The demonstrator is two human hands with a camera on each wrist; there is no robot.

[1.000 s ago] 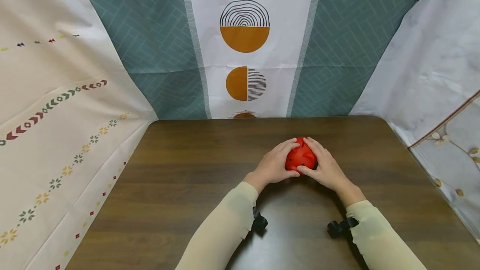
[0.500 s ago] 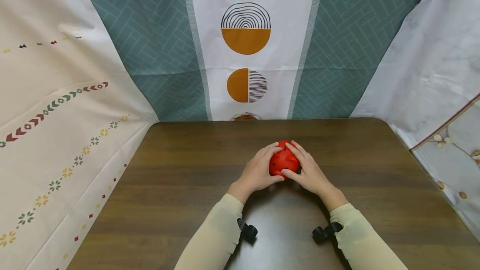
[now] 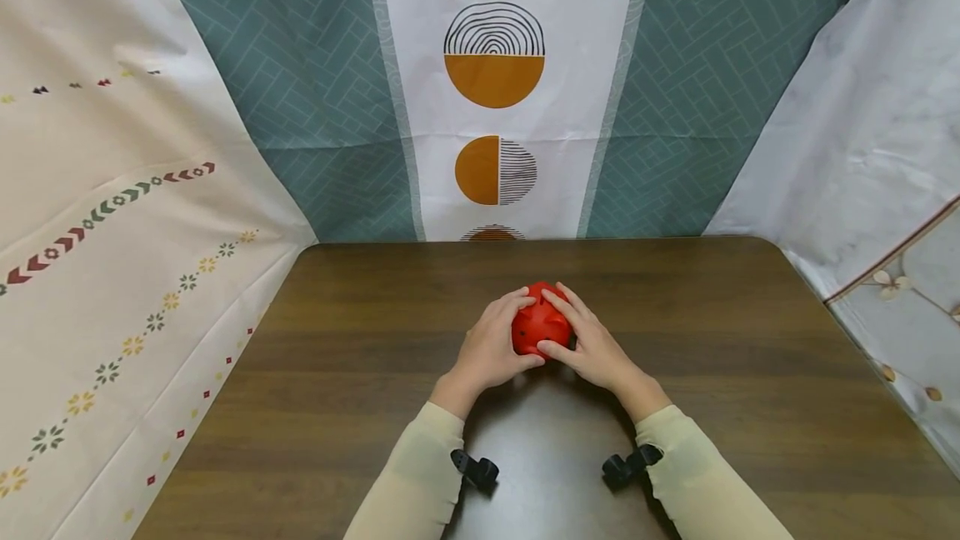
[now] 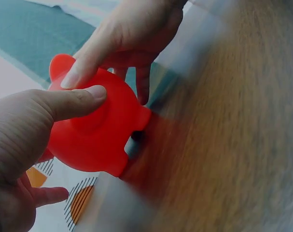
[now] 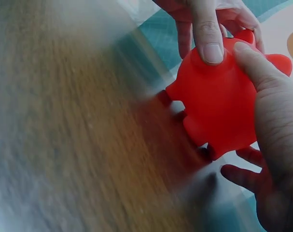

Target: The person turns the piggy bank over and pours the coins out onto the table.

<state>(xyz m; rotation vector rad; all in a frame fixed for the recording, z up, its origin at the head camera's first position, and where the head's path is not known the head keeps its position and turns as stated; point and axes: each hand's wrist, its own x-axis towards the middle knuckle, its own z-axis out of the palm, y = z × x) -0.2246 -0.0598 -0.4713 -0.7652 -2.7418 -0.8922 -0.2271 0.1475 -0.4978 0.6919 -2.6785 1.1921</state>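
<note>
A round red piggy bank (image 3: 542, 325) with short feet and pointed ears is held between both hands near the middle of the table. My left hand (image 3: 491, 346) grips its left side, fingers over the top and thumb at the near face. On the opposite side my right hand (image 3: 592, 348) grips it in the same way. In the left wrist view the thumbs lie on the red body of the piggy bank (image 4: 103, 140), whose feet are close over the wood. The right wrist view shows the piggy bank (image 5: 218, 111) with its feet toward the tabletop.
The brown wooden table (image 3: 360, 407) spreads out around the hands. Behind it hangs a green and white patterned cloth (image 3: 315, 107), with a cream cloth (image 3: 112, 215) at the left and a white one (image 3: 862, 132) at the right. A black camera mount (image 3: 476, 470) sits on each wrist.
Both hands have moved left across the table, carrying the piggy bank between them. Their grip stays the same, and the piggy bank is turned slightly.
</note>
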